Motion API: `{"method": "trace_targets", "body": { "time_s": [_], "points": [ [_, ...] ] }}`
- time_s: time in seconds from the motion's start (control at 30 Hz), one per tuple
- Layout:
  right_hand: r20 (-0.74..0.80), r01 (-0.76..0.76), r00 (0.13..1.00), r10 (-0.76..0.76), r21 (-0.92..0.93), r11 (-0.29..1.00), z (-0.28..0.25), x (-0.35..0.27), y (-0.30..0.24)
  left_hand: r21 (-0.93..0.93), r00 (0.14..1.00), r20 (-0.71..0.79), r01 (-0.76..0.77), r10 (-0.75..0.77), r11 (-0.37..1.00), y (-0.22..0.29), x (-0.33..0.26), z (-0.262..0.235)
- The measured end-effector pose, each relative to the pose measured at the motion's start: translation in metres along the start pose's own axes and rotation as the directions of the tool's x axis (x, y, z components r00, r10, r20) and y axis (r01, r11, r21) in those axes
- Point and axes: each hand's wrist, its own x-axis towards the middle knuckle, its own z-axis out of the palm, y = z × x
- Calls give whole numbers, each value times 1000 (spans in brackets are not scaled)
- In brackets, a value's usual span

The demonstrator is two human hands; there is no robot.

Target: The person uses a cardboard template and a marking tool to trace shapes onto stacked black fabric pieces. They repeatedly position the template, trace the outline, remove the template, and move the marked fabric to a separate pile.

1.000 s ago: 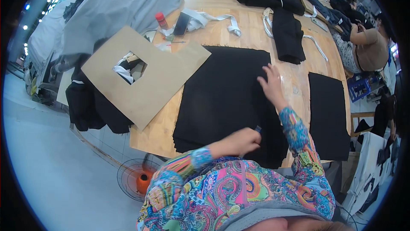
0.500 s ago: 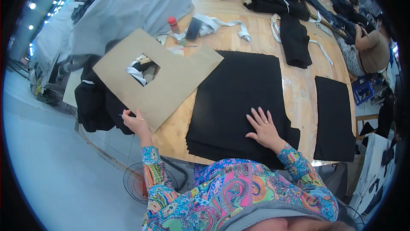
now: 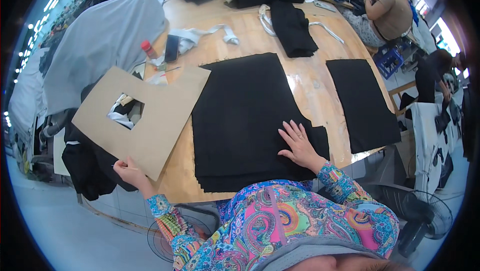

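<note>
My right hand (image 3: 299, 146) lies flat with spread fingers on a stack of black cut cloth (image 3: 245, 116), near the notch in its right side. At the left, my left hand (image 3: 129, 173) is closed at the lower edge of a tan cardboard pattern piece (image 3: 165, 116). A thin pen, clearer in the earlier frame, is pinched in it; now only a small bit shows. Whether these fingers also grip the cardboard, I cannot tell. The pattern has a cut-out window, and its right tip touches the stack's far left corner.
Beyond the pattern lie a phone (image 3: 171, 48), a red-capped bottle (image 3: 148, 49) and white strips (image 3: 187, 38). Another black piece (image 3: 362, 106) lies at the right, and folded black cloth (image 3: 292, 30) farther back. A fan (image 3: 417, 216) stands lower right. A person (image 3: 392, 8) sits far right.
The whole view has swung to the right, so the table's things sit farther left. My left hand stays by the cardboard's lower edge, and my right hand stays flat on the black stack.
</note>
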Motion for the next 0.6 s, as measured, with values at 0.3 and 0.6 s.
{"method": "trace_targets", "body": {
  "time_s": [0.3, 0.6],
  "points": [
    [-316, -378, 790, 526, 425, 823, -17, -19, 56, -267, 971, -60, -239, 231, 934, 61, 21, -27],
    [224, -438, 865, 448, 773, 459, -32, -8, 91, -423, 872, -195, -487, 449, 764, 147, 21, -88]
  ]
}}
